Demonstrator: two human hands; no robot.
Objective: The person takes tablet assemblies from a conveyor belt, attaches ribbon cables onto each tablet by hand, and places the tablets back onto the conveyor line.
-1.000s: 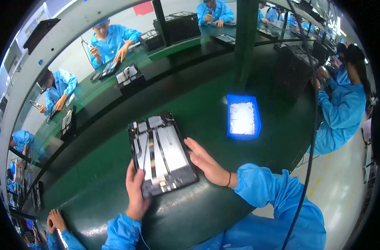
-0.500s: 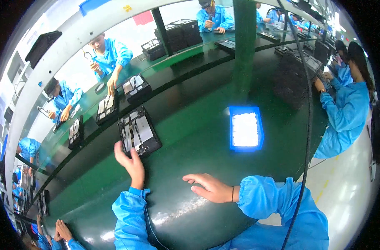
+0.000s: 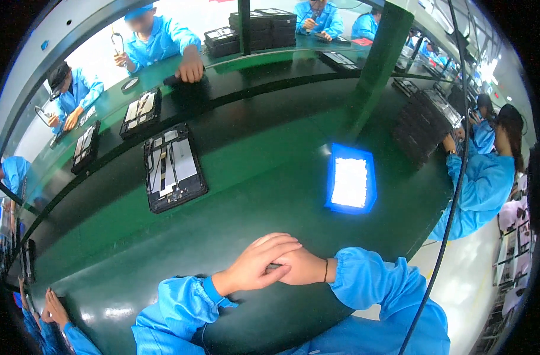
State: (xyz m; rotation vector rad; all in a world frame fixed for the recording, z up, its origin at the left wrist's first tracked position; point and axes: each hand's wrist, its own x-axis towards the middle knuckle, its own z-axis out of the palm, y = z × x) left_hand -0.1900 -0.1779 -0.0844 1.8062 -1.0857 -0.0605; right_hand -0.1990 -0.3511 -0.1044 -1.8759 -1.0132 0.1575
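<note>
Two hands rest empty at the near edge of the green counter [image 3: 270,195]: the left hand [image 3: 255,269] lies, fingers loosely curled, over the right hand [image 3: 302,267], while the opened tablet [image 3: 172,167] sits well apart, beyond reach, on the counter's dark strip.

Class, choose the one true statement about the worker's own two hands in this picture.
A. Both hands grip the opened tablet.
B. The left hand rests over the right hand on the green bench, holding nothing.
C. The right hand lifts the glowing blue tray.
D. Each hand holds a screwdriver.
B: the left hand lies over the right hand on the green bench, apart from the opened tablet and the glowing blue tray.
</note>
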